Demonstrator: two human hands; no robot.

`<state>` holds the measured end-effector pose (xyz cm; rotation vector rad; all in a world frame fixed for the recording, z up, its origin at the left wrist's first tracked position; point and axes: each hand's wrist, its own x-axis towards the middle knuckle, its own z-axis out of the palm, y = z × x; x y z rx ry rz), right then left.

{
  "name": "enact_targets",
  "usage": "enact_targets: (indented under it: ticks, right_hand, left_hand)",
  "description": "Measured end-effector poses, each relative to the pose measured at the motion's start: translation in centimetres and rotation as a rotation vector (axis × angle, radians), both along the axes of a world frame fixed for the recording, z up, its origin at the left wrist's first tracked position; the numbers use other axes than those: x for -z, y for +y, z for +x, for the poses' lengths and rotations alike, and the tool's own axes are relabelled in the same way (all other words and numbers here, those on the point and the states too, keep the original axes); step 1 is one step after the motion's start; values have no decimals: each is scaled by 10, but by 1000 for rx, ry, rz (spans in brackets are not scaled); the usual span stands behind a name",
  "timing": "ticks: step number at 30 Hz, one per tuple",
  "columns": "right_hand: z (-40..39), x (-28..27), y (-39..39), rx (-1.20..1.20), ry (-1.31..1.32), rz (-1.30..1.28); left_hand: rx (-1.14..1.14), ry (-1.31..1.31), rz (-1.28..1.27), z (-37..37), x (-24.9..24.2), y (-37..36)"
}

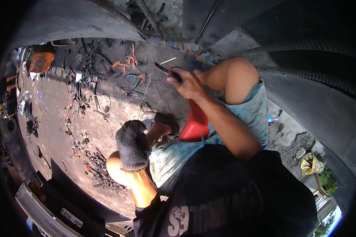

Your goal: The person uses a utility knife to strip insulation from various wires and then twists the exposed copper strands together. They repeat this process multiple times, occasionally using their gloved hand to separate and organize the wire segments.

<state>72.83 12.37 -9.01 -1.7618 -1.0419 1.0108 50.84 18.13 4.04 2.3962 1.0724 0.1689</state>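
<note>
My right hand [188,83], bare, is closed round the handle of a knife [171,73] with a dark blade and a red part near the grip. The blade points up and left, above the littered ground. My left hand [131,143] wears a grey knit glove and is held near my left knee, its fingers curled. Whether anything is inside the glove's grip is hidden. A thin wire [148,91] runs across the ground above it. Between my legs is a red plastic seat [195,123].
Tangled wires [93,63] and stripped copper-coloured strands [127,62] lie ahead, with more scraps [103,170] at the left. A rusty box [42,58] stands at the far left. Ribbed bars [304,46] and dark panels [320,106] border the right. A vehicle plate [72,217] shows at lower left.
</note>
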Motion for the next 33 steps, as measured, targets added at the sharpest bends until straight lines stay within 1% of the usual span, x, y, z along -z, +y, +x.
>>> enact_targets:
  ticks: [1,2,3,5,6,7,9,10,13,14,15,17,19,20,21,23,24,26,27,29,30,31,33]
  right_hand:
    - [16,0,-1,122,25,-16]
    - [24,1,-2,248,53,-33]
    - [21,1,-5,257,54,-46]
    - [12,-7,-1,224,96,187]
    - [8,-5,-5,205,129,58]
    - [2,7,-7,202,132,55]
    - [-9,31,-9,255,228,109]
    - [-9,28,-8,267,351,67]
    - [-6,17,-2,269,344,109]
    - [-5,16,-5,261,355,101]
    - [-2,14,-5,272,359,106]
    - [2,5,1,287,378,115]
    - [9,-4,-2,301,489,121]
    - [9,0,1,304,450,209]
    - [7,2,-3,337,467,187]
    - [17,-20,1,191,364,156]
    - [17,-27,4,180,377,150]
    - [12,-22,10,174,376,185]
    - [12,-18,13,166,382,215]
    - [15,-21,14,165,350,185]
    - [16,-22,13,136,334,145]
    - [16,-23,14,99,320,102]
    - [18,-23,18,85,267,50]
  left_hand:
    - [-28,30,-43,2,2,1]
    - [96,-23,39,7,-7,5]
    - [104,-21,26,5,-7,3]
    - [-63,-81,-155,2,-4,1]
    - [-5,-194,-81,-2,8,2]
    - [-9,-191,-84,-1,4,4]
    - [149,144,122,7,-11,6]
    - [70,146,6,8,-15,0]
    - [101,207,62,17,-5,-16]
    - [220,65,324,42,-19,-18]
    - [81,-155,337,56,-10,-24]
    - [-105,-226,-267,58,-3,-14]
    - [-237,-540,-748,72,-7,-7]
    - [-45,-471,-382,74,0,-1]
    - [-144,-591,-679,70,7,3]
    - [-112,-567,-421,59,20,7]
    - [-91,-570,-439,59,21,10]
    - [-294,-1240,-1420,72,3,15]
    - [-269,-1244,-1425,72,1,15]
    - [-339,-1188,-1316,65,-3,13]
    - [-436,-959,-1147,57,-2,13]
    - [-428,-973,-1153,43,3,11]
    - [-379,-714,-872,3,31,3]
